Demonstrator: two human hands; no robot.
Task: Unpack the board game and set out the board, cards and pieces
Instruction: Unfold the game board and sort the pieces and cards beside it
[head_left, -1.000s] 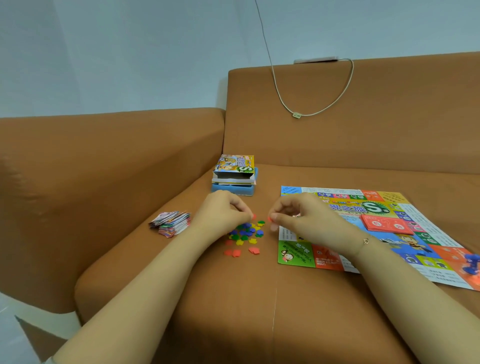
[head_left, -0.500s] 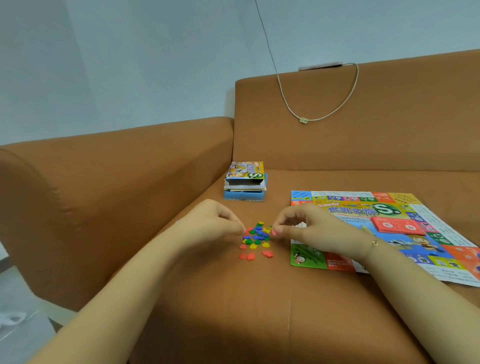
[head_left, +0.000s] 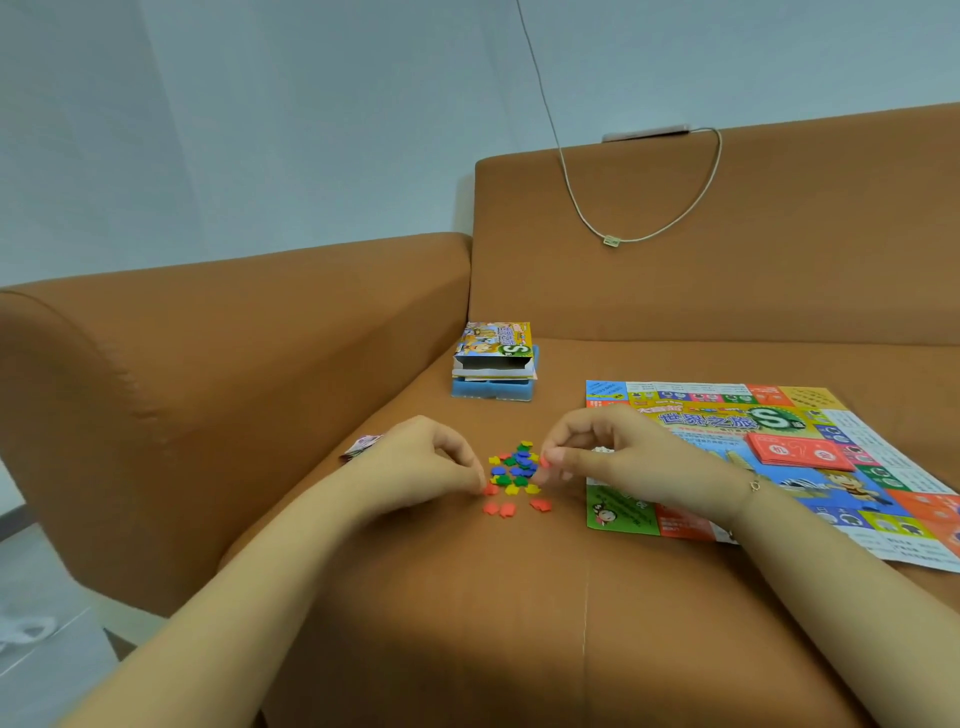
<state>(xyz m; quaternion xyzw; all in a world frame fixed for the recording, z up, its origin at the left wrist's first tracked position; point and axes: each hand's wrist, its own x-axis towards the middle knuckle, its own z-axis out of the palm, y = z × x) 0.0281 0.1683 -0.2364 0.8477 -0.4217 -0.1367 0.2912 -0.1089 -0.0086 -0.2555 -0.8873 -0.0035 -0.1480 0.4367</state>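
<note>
On a brown sofa seat (head_left: 519, 597) lies a heap of small coloured pieces (head_left: 514, 470). The left hand (head_left: 421, 462) pinches a red one at its near edge; the right hand (head_left: 613, 452) pinches another (pinkish). The board (head_left: 779, 467) lies right, red cards (head_left: 797, 451) on it, the box (head_left: 493, 361) behind.

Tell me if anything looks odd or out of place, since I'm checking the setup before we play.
Mostly tidy. The small coloured pieces lie in a loose heap on the sofa seat, beside the board rather than on it, with a few red pieces scattered nearer. Both hands work at the heap.
</note>
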